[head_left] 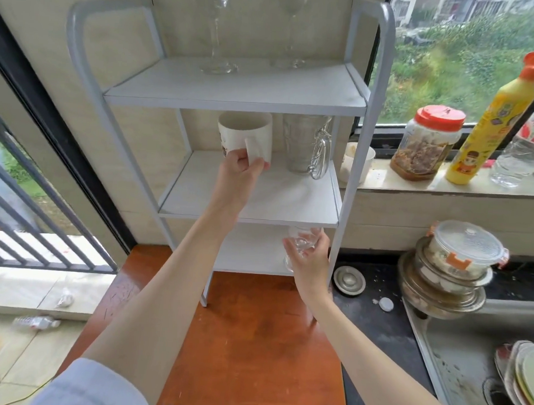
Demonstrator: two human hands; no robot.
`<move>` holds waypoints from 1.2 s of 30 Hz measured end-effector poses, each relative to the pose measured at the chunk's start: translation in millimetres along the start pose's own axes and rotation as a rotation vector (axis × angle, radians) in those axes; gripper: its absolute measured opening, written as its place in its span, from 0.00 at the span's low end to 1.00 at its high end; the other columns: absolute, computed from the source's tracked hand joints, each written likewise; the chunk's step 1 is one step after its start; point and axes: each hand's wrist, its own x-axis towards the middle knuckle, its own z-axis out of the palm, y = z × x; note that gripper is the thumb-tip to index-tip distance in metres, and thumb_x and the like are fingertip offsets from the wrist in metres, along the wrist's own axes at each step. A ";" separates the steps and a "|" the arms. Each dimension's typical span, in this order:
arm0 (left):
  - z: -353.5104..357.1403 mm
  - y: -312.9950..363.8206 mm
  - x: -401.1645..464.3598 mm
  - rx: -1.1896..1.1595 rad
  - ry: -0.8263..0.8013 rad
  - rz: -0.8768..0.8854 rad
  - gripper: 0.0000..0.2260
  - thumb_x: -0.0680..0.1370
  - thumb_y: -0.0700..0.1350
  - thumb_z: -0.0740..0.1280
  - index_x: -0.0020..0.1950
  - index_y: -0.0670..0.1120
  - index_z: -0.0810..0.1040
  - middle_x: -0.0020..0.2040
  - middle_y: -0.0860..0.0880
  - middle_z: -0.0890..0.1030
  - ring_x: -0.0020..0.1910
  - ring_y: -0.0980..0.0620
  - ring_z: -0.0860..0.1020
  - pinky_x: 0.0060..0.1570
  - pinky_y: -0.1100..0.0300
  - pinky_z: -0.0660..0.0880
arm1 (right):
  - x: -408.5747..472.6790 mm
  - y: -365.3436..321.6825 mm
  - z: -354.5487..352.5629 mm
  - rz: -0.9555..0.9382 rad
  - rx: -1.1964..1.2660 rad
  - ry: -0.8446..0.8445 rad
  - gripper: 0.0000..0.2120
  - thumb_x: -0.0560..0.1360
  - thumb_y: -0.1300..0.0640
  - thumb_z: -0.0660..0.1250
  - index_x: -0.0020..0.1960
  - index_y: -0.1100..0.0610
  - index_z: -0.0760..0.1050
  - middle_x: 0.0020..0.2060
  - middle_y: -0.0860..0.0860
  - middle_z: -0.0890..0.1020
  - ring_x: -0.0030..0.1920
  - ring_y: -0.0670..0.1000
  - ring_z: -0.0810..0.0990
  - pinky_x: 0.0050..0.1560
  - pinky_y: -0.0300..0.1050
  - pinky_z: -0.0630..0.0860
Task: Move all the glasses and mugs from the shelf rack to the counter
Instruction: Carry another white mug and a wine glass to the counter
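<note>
Left grip (241, 167) pinching glossy white mug (245, 134) handle, right grip (307, 256) cupping clear glass (302, 237) — smooth, rounded

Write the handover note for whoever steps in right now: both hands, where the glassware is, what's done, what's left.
Left hand grips the white mug by its handle, middle shelf.
Right hand holds a small clear glass at the bottom shelf.
Glass mug stands on the middle shelf; two wine glasses on the top shelf.
Done: nothing visible on the wooden counter yet.
Left: all five pieces.
</note>
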 end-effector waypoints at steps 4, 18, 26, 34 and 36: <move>-4.4 -0.3 -3.9 0.052 0.064 0.023 0.13 0.78 0.49 0.60 0.54 0.40 0.74 0.38 0.53 0.76 0.35 0.65 0.73 0.32 0.78 0.66 | -10.3 -2.7 -9.1 0.001 -0.040 -0.080 0.23 0.69 0.53 0.72 0.56 0.48 0.62 0.45 0.41 0.75 0.46 0.41 0.76 0.43 0.32 0.71; -52.1 -8.7 -117.1 -0.127 -0.028 0.091 0.10 0.82 0.48 0.53 0.44 0.51 0.71 0.36 0.52 0.71 0.39 0.56 0.71 0.51 0.59 0.67 | -108.9 -21.9 -60.4 -0.054 -0.026 -0.053 0.20 0.69 0.58 0.72 0.56 0.50 0.67 0.42 0.39 0.81 0.35 0.36 0.78 0.34 0.28 0.74; -36.6 -17.5 -209.3 -0.172 -0.325 0.072 0.11 0.81 0.47 0.53 0.42 0.50 0.72 0.37 0.50 0.71 0.40 0.53 0.69 0.55 0.53 0.66 | -206.0 -35.7 -146.9 -0.097 -0.106 0.216 0.19 0.69 0.58 0.73 0.57 0.56 0.72 0.47 0.38 0.76 0.47 0.31 0.76 0.43 0.22 0.69; 51.9 -8.5 -299.3 -0.159 -0.656 0.086 0.11 0.80 0.49 0.56 0.41 0.50 0.73 0.36 0.50 0.72 0.37 0.52 0.70 0.45 0.53 0.67 | -303.0 -43.1 -265.0 -0.050 -0.113 0.489 0.28 0.69 0.55 0.73 0.64 0.54 0.65 0.51 0.48 0.78 0.47 0.30 0.76 0.44 0.22 0.69; 81.4 -3.5 -328.4 -0.191 -0.737 0.090 0.11 0.80 0.48 0.56 0.41 0.50 0.73 0.36 0.50 0.73 0.37 0.53 0.70 0.44 0.56 0.67 | -332.5 -44.0 -298.2 -0.036 -0.108 0.578 0.28 0.68 0.55 0.74 0.64 0.56 0.66 0.51 0.49 0.79 0.49 0.36 0.77 0.44 0.23 0.70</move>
